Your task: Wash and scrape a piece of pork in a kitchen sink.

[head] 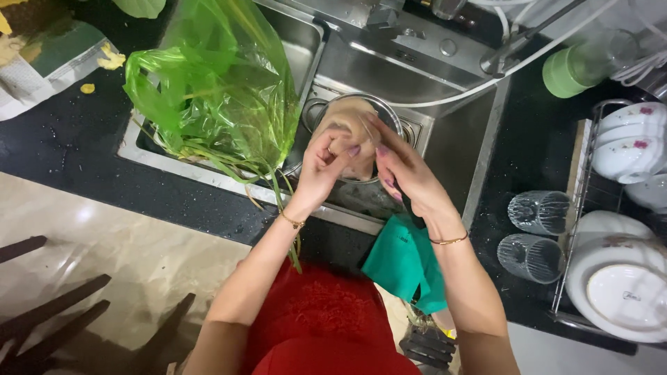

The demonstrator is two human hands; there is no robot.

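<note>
Black speckled stone forms the table [69, 139], with a steel sink [445, 125] set into it. Over the basin, the left hand [323, 167] and right hand [406, 170] each keep a clenched grip on a pale lump [351, 118] above a glass bowl [389, 111]. A green bag [215, 83] of stalks fills the left basin; a dish rack [583, 208] stands right.

Green bag [215, 90], teal cloth [403, 260]
</note>
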